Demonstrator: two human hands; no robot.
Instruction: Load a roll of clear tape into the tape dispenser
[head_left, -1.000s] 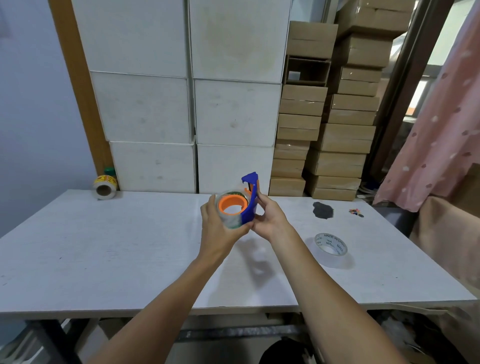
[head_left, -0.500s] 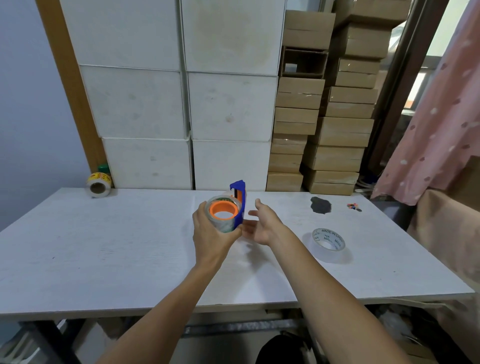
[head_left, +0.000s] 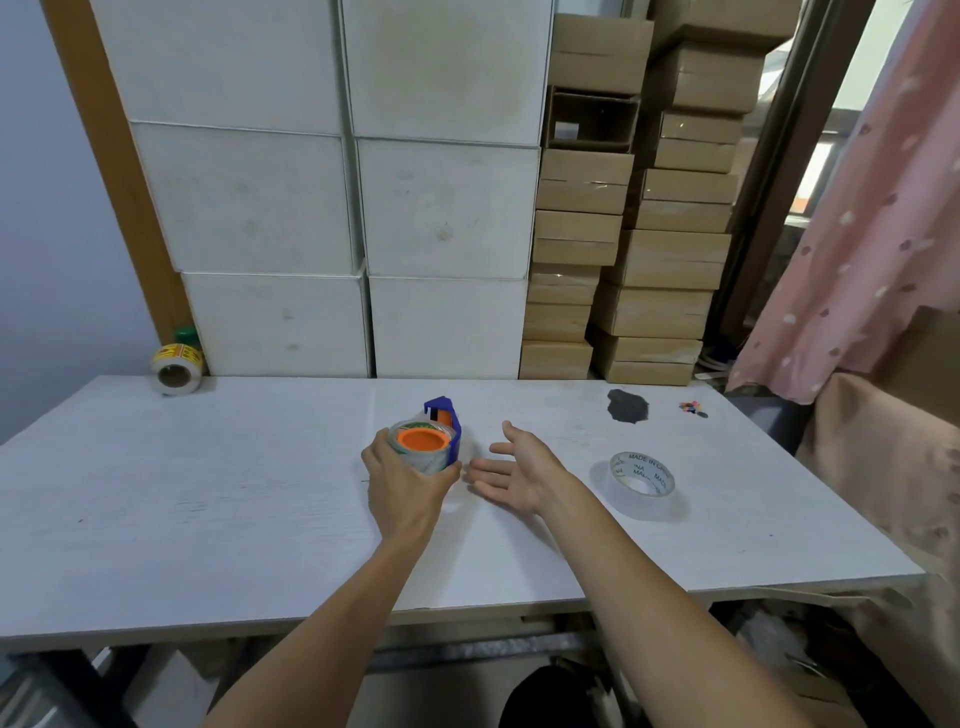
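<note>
A blue tape dispenser (head_left: 448, 421) with an orange hub (head_left: 423, 440) carries a roll of clear tape (head_left: 428, 461) around that hub. My left hand (head_left: 405, 491) grips the roll and dispenser from the near side, low over the white table (head_left: 208, 493). My right hand (head_left: 519, 470) is just to the right of it, palm up, fingers spread, holding nothing and apart from the dispenser. A second clear tape roll (head_left: 642, 475) with printed lettering lies flat on the table further right.
A yellow-labelled roll (head_left: 175, 368) stands at the table's far left corner. A dark patch (head_left: 627, 406) and small coloured bits (head_left: 692, 408) mark the far right. White and brown cartons are stacked behind the table; a pink curtain (head_left: 872, 218) hangs at the right.
My right hand has let go of the dispenser and opened to the right. My left hand has lowered the dispenser with its roll towards the table.
</note>
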